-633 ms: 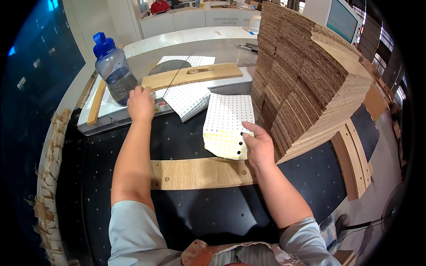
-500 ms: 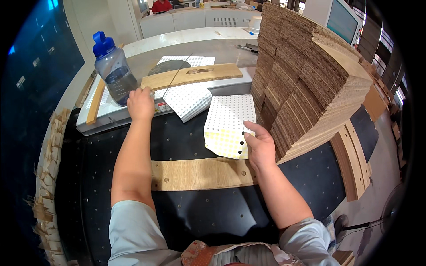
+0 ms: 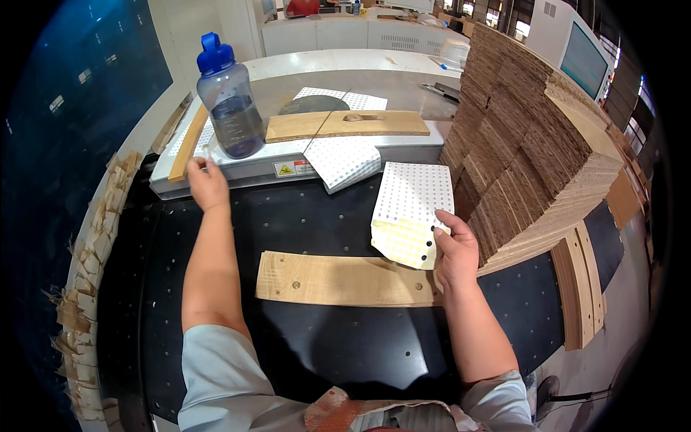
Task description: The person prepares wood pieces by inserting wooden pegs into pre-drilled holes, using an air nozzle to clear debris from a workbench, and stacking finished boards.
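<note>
While the right hand point(image 3: 457, 248) pinched one white, grey-dotted paper sheet with a yellow-checked lower part point(image 3: 414, 191), the left hand point(image 3: 207, 183) was near the bottle.
The right thumb and forefinger pressed on the sheet's right edge, beside three round black dots, over the black perforated tabletop point(image 3: 353, 353); the left fingers were bent close together, and whether they held anything could not be told. Nearest the sheet lay one long, pale wood-grain board point(image 3: 353, 279); behind, one bent white dotted sheet point(image 3: 342, 164) hung over a grey-white machine bed point(image 3: 407, 153). That bed bore one clear bottle with a blue lid point(image 3: 234, 108) and two wooden pieces, a narrow strip point(image 3: 189, 144) and a knotted plank point(image 3: 389, 124). To the right stood one tall brown particle-board stack point(image 3: 511, 151).
</note>
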Demonstrator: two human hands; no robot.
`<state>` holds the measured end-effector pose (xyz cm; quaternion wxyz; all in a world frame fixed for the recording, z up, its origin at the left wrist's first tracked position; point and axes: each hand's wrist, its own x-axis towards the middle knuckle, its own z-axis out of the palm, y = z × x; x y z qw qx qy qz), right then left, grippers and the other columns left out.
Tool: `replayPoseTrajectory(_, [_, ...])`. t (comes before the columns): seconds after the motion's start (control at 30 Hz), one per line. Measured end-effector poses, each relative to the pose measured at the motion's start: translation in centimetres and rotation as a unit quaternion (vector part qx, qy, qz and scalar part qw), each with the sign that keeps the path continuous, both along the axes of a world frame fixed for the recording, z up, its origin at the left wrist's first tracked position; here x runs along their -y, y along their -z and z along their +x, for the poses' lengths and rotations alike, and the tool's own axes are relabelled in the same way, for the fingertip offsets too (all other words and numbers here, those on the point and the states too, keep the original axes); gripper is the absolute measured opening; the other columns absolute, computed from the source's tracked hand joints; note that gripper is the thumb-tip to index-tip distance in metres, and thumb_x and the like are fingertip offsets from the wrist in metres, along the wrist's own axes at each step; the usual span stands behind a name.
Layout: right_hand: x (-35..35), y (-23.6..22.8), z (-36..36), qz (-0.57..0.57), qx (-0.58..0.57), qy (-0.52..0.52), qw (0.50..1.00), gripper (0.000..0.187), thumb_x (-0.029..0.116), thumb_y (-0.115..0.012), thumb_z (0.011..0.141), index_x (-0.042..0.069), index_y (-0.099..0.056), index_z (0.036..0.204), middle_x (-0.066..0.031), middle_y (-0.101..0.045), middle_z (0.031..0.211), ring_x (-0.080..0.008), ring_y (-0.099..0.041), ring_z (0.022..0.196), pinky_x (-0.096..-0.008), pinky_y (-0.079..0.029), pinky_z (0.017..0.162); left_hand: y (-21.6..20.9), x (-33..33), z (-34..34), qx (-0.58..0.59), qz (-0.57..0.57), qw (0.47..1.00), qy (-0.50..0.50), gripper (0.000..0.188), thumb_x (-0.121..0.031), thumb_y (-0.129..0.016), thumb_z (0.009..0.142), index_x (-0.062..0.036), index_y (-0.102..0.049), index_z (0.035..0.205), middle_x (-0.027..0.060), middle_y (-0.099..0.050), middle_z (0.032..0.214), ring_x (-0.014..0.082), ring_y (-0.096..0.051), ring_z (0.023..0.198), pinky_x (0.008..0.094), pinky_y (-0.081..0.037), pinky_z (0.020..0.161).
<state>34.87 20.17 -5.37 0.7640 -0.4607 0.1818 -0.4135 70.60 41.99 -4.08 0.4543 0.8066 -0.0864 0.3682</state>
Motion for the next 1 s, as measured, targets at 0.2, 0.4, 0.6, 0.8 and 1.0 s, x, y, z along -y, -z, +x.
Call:
replayPoseTrajectory(0.2, [-0.5, -0.7, 0.6, -0.008, -0.017, -0.004, 1.000, 0.031, -0.012, -0.048, 0.081, -0.006, -0.055, 0.110, -0.0159, -0.056, 0.112, -0.0208, -0.054, 0.102, -0.0314, -0.043, 0.091, -1.8, -1.5, 3.9, -0.089, 0.104, 0.990, -0.020, 0.017, -0.011, -0.053, 0.083, -0.0042, -0.056, 0.097, 0.0152, -0.058, 0.101, 0.0341, -0.055, 0.094, 0.0409, -0.043, 0.083])
replayPoseTrajectory(0.4, [0.0, -1.0, 0.8, -0.008, -0.017, -0.006, 1.000, 0.031, -0.012, -0.048, 0.081, -0.005, -0.055, 0.111, -0.0156, -0.056, 0.112, -0.0207, -0.054, 0.102, -0.0311, -0.043, 0.091, 0.9, -0.7, 3.2, -0.010, 0.156, 0.988, -0.007, 0.031, -0.003, -0.053, 0.074, -0.0052, -0.057, 0.104, 0.0144, -0.055, 0.111, 0.0347, -0.048, 0.107, 0.0416, -0.037, 0.094])
replayPoseTrajectory(0.6, [0.7, -0.3, 1.7, -0.016, 0.019, -0.007, 1.000, 0.030, -0.011, -0.048, 0.081, -0.004, -0.056, 0.110, -0.0149, -0.056, 0.112, -0.0189, -0.055, 0.101, -0.0300, -0.043, 0.091, -1.7, 5.2, -2.7, 0.239, 0.220, 0.918, 0.227, 0.021, -0.002, -0.056, 0.070, -0.0060, -0.060, 0.091, 0.0112, -0.058, 0.103, 0.0307, -0.052, 0.100, 0.0412, -0.041, 0.088])
replayPoseTrajectory(0.8, [0.9, -0.1, 1.4, -0.027, 0.004, -0.018, 0.999, 0.029, -0.008, -0.050, 0.082, -0.001, -0.057, 0.110, -0.0093, -0.056, 0.110, -0.0160, -0.053, 0.102, -0.0280, -0.042, 0.088, -4.1, 11.3, -3.8, 0.112, 0.436, 0.873, 0.187, 0.020, -0.008, -0.049, 0.077, -0.0052, -0.062, 0.091, 0.0110, -0.062, 0.099, 0.0276, -0.055, 0.100, 0.0368, -0.045, 0.086])
replayPoseTrajectory(1.0, [1.1, -0.6, -0.5, -0.133, -0.037, -0.047, 0.989, 0.027, -0.003, -0.049, 0.084, -0.001, -0.057, 0.110, -0.0047, -0.051, 0.104, -0.0125, -0.051, 0.097, -0.0248, -0.040, 0.085, -5.4, 12.6, -2.0, 0.019, 0.593, 0.794, 0.131, 0.020, -0.012, -0.046, 0.081, -0.0077, -0.064, 0.089, 0.0113, -0.064, 0.095, 0.0270, -0.059, 0.096, 0.0379, -0.048, 0.081])
